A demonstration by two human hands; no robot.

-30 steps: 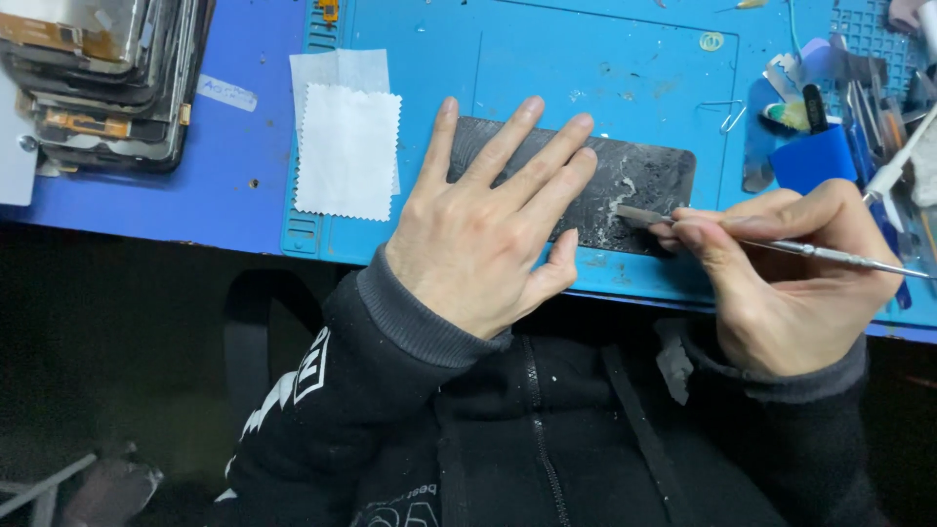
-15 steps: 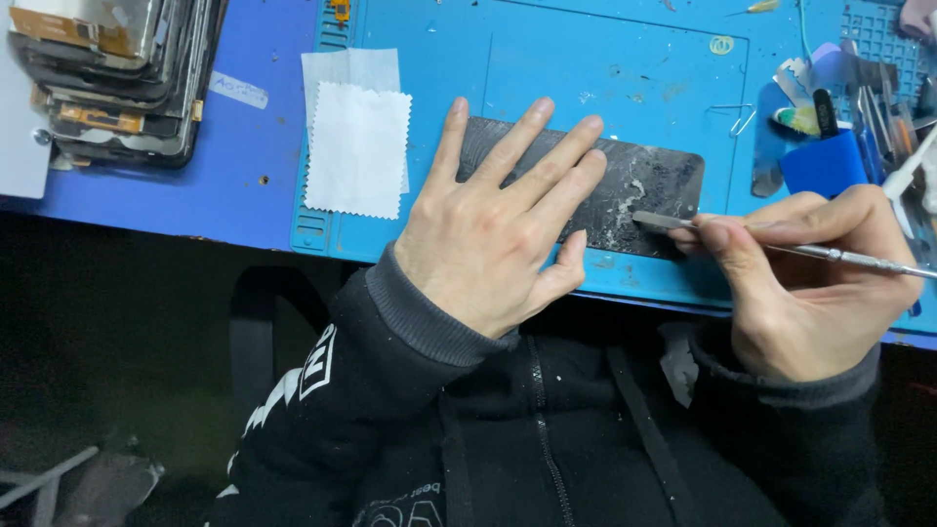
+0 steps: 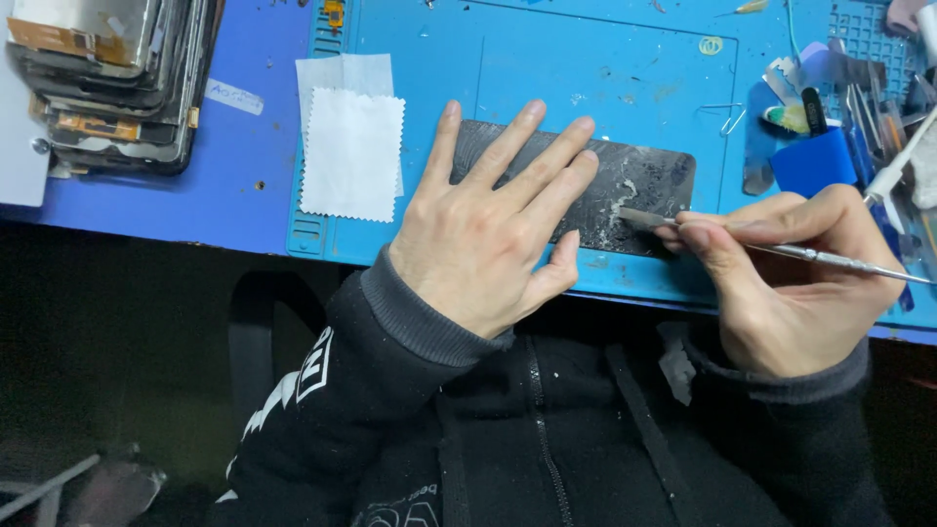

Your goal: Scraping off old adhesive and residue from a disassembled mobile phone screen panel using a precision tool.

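Observation:
A dark phone panel (image 3: 639, 190) with pale residue on it lies flat on the blue work mat (image 3: 586, 68). My left hand (image 3: 488, 229) rests flat on the panel's left part, fingers spread, pressing it down. My right hand (image 3: 791, 273) grips a thin metal scraper tool (image 3: 781, 249) like a pen. Its flat blade tip touches the panel's right part, beside a patch of whitish scrapings.
Two white cloth squares (image 3: 351, 146) lie on the mat's left side. A stack of phone screens (image 3: 112, 78) sits at the far left of the blue table. Tweezers, blades and a blue holder (image 3: 815, 161) crowd the right edge. A paper clip (image 3: 724, 119) lies near the panel.
The blade tip has shifted slightly along the panel's right part with my right hand. My left hand has stayed flat on the panel.

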